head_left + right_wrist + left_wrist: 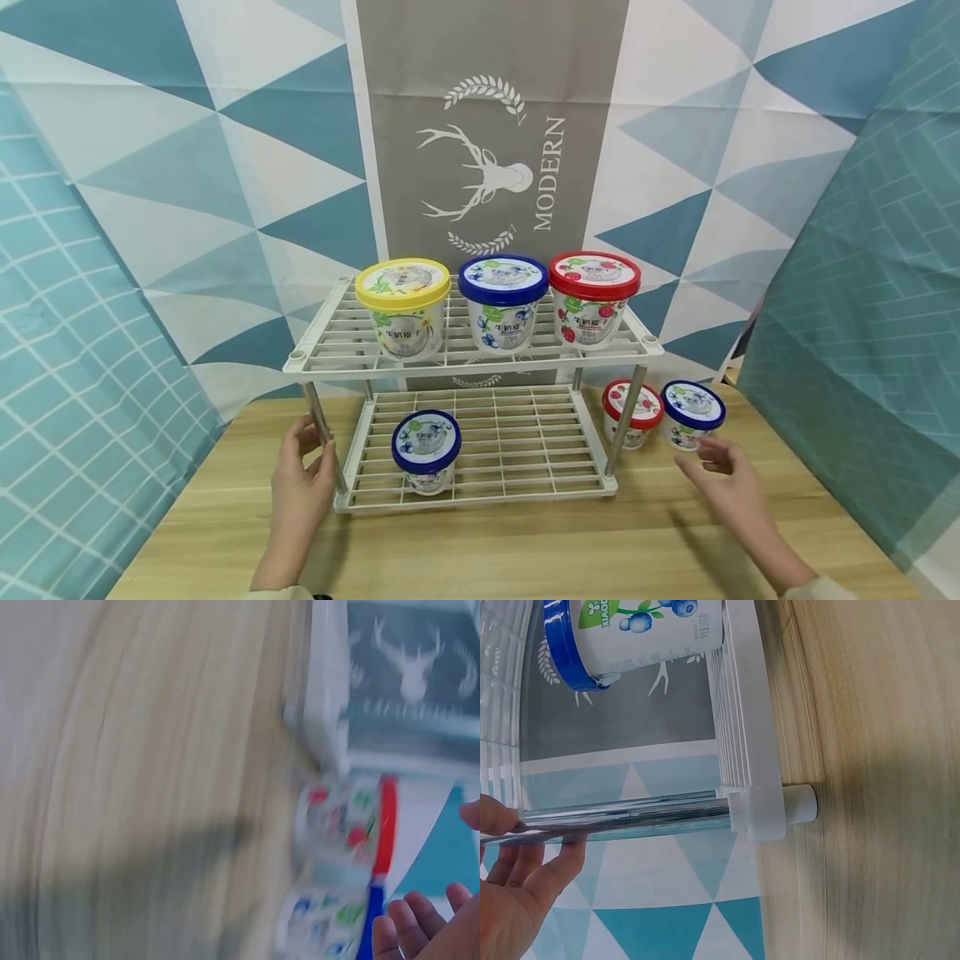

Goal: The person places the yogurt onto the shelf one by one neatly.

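Note:
My left hand [298,483] is at the front left metal post [652,814] of a white two-tier rack [525,364], with thumb and fingers on either side of it. A blue-lidded blueberry tub [426,442] stands on the lower shelf, toward the left. My right hand [729,493] holds nothing; its fingers are parted just in front of another blue-lidded tub [693,404] on the table. A red-lidded strawberry tub [633,404] stands beside that one, close to the rack's right side. In the right wrist view, the fingers [424,915] appear near both lids.
Three larger tubs line the upper shelf: a yellow-lidded one [403,308], a blue-lidded one [503,304] and a red-lidded one [595,300]. The rack stands on a wooden table [480,554]. Patterned cloth [480,167] hangs behind, and tiled surfaces flank both sides.

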A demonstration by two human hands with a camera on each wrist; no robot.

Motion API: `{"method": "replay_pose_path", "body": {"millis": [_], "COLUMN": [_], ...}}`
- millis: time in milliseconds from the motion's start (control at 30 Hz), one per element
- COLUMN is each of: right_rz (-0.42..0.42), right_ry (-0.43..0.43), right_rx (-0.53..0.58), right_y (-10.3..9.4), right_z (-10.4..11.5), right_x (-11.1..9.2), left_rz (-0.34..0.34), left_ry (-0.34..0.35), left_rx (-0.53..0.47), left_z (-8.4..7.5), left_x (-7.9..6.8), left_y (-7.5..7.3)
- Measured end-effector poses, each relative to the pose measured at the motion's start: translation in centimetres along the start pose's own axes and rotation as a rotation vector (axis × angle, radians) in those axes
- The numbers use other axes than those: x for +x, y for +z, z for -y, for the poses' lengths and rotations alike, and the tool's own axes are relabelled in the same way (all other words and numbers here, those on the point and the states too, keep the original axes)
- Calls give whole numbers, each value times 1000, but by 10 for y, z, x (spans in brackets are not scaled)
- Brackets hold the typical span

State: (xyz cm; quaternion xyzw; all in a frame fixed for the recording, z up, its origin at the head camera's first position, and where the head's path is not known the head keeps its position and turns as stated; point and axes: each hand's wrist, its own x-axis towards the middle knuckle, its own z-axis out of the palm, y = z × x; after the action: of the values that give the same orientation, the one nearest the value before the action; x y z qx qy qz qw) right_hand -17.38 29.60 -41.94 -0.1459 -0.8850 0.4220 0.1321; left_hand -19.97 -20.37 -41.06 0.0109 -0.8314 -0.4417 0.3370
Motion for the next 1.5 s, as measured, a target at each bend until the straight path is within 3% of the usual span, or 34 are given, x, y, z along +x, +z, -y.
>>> {"method": "replay_pose_path", "body": {"millis": [333,533,767,1100,1300,1500], "right_rz": [0,100,211,237,232,294], "right_ry": [127,189,173,194,216,179], "right_rx": [-21,-13,20,192,168,129], "right_y": [-13,-14,-12,4,5,3], "right_z": [-41,-52,-64,-76,-83,-82], "right_x": [40,61,89,116,124,131], "left_rz": [-1,-19,-23,-30,-20,-33], "left_ry": [-3,26,42,31,29,20], "left_rx": [-5,-3,-15,-25,-9,-5], "left_z": [1,2,2,1,2,2], "left_x": [0,-1,-1,-1,-1,-2], "left_y": [1,1,3,2,4,4]}}
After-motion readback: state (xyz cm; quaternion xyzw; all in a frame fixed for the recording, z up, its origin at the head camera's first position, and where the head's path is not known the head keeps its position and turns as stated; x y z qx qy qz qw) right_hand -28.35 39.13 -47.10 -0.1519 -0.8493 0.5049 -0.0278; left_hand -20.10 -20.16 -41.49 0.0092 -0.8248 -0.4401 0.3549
